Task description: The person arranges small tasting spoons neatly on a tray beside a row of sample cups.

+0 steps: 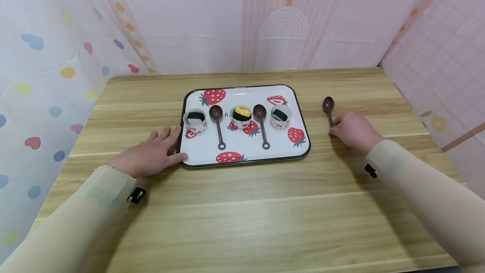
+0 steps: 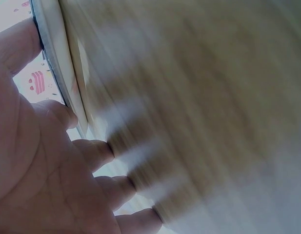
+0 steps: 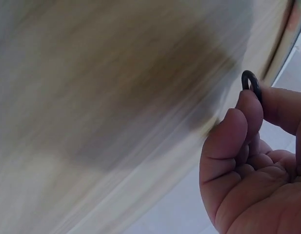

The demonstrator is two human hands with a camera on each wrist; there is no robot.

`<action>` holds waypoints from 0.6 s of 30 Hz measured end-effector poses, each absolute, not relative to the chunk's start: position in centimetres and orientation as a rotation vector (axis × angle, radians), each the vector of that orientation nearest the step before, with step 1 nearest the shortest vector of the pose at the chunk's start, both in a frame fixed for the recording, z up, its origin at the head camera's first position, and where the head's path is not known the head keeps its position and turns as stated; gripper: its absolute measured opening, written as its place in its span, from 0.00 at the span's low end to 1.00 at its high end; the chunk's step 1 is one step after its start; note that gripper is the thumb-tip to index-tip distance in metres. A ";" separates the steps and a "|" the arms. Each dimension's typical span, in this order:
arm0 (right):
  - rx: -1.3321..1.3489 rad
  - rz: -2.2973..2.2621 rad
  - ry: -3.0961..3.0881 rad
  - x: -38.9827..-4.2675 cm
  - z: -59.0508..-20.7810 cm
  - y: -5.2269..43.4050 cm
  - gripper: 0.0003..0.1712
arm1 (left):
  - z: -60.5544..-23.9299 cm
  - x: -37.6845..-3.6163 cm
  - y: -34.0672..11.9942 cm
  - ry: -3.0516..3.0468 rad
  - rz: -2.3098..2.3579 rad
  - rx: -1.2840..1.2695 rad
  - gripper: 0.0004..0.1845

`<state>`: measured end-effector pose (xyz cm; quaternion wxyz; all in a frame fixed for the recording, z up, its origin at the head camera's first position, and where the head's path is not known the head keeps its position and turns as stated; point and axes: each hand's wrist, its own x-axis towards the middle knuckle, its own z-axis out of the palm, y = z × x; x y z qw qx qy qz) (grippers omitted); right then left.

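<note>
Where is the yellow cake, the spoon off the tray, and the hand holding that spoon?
yellow cake (image 1: 241,114), head view, on its yellow top.
spoon off the tray (image 1: 328,104), head view, on its round bowl.
right hand (image 1: 353,130), head view, on the back of the hand.

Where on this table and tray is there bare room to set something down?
Free: the table in front of the tray, and the strip behind it. Crowded: the tray's middle row of cups and spoons; the left hand at its edge, the right hand pinching a spoon.
</note>
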<state>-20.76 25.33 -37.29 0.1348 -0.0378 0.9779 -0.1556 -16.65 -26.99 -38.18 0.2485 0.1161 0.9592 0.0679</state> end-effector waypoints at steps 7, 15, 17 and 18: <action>-0.158 -0.656 2.831 -20.0 -36.7 23.7 0.19 | -38.1 -16.7 -26.9 2.610 0.176 0.311 0.58; -0.194 -0.729 2.780 -19.2 -36.5 20.9 0.22 | -38.1 -16.7 -26.9 2.612 0.178 0.308 0.58; -0.193 -0.720 2.773 -19.1 -36.4 20.4 0.22 | -38.1 -16.7 -26.9 2.612 0.179 0.312 0.58; -0.194 -0.720 2.768 -19.1 -36.4 20.2 0.22 | -38.2 -16.7 -26.9 2.612 0.180 0.315 0.58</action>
